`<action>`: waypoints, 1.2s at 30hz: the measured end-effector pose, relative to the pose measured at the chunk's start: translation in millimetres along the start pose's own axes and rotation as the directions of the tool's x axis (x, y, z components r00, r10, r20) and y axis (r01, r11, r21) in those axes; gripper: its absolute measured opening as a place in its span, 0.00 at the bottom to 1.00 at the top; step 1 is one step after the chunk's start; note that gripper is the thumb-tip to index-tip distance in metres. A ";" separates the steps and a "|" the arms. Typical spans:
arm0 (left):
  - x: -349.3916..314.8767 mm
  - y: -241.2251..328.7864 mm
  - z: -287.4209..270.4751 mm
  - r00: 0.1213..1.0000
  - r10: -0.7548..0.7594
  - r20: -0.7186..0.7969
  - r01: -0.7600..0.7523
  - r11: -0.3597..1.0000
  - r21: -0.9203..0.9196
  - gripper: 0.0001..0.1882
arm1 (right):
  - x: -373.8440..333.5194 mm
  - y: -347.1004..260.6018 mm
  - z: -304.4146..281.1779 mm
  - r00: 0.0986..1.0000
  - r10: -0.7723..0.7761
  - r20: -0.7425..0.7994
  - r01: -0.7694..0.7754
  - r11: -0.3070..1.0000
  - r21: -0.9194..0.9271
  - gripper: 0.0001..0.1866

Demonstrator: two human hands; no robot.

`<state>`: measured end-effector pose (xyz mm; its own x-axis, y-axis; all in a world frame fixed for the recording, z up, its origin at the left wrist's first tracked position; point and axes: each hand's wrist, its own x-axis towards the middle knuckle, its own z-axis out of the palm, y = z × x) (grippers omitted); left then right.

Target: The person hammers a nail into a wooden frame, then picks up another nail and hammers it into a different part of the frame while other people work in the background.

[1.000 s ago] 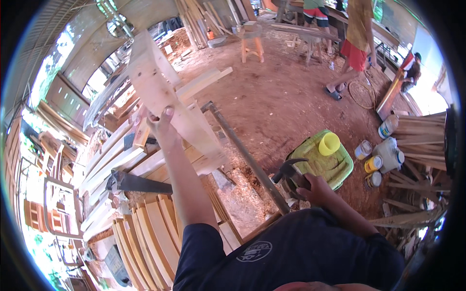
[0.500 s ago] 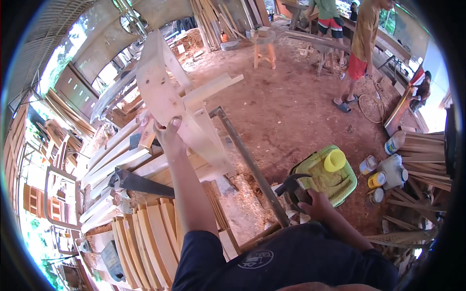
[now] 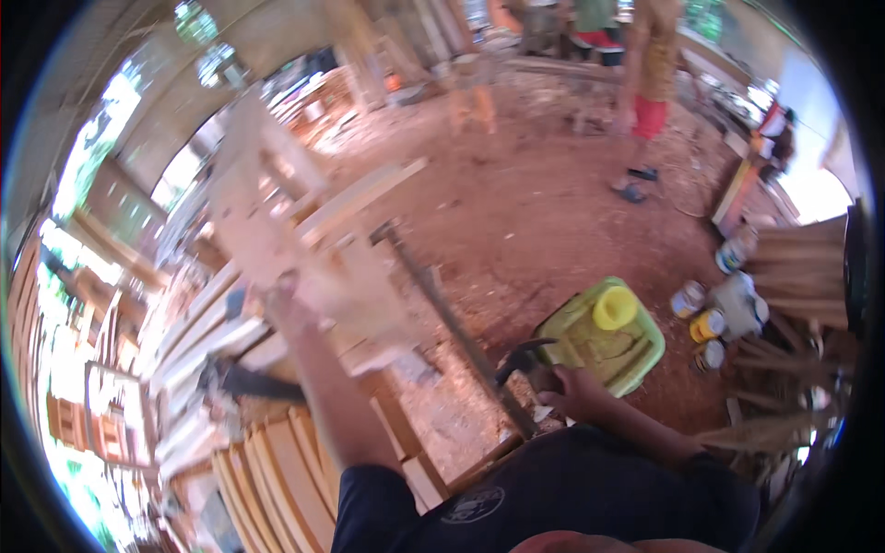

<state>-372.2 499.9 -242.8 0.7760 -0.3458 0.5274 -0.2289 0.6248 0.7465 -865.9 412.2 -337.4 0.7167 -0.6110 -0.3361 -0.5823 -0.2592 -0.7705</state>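
Left of centre, a pale wooden piece built of wide, joined boards [image 3: 244, 207] stands tilted. My left hand [image 3: 293, 300] is closed on its near edge, with the thumb on the face and the other fingers mostly hidden. A narrower pale board [image 3: 364, 198] juts from the piece to the right. Low on the right, my right hand [image 3: 583, 394] is wrapped round a dark tool with a curved black head, which looks like a claw hammer [image 3: 525, 355]. Its handle is largely covered by the hand, and motion blurs the view.
A metal bar [image 3: 452, 327] runs between my hands. Beyond my right hand lies a green container [image 3: 645, 355] with a yellow cup [image 3: 615, 309]. Curved wooden slats [image 3: 281, 475] are stacked at lower left. Paint cans [image 3: 707, 324] stand at right; a person [image 3: 650, 83] stands farther back.
The view has shifted and blurred. My left hand and the wooden piece appear farther left and lower, still together. My right hand keeps the hammer and appears slightly to the left.
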 end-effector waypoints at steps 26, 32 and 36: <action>23.1 51.9 22.8 0.945 -0.135 0.299 0.098 0.986 0.137 0.45 | -19.0 -20.7 2.3 0.997 -0.012 0.077 0.020 0.994 -0.105 0.22; 24.6 45.3 17.5 0.949 -0.116 0.293 0.072 0.985 0.157 0.50 | -16.8 3.0 8.8 0.999 -0.047 -0.009 0.045 0.993 -0.106 0.21; 8.7 53.8 33.0 0.987 -0.084 0.135 0.065 0.989 0.135 0.46 | -17.9 -0.8 1.4 0.998 -0.054 -0.011 0.053 0.995 -0.086 0.21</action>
<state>-397.1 507.3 -184.6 0.7057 -0.4884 0.5133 -0.2549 0.5010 0.8271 -877.7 424.4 -331.5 0.7430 -0.6044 -0.2875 -0.5742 -0.3548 -0.7378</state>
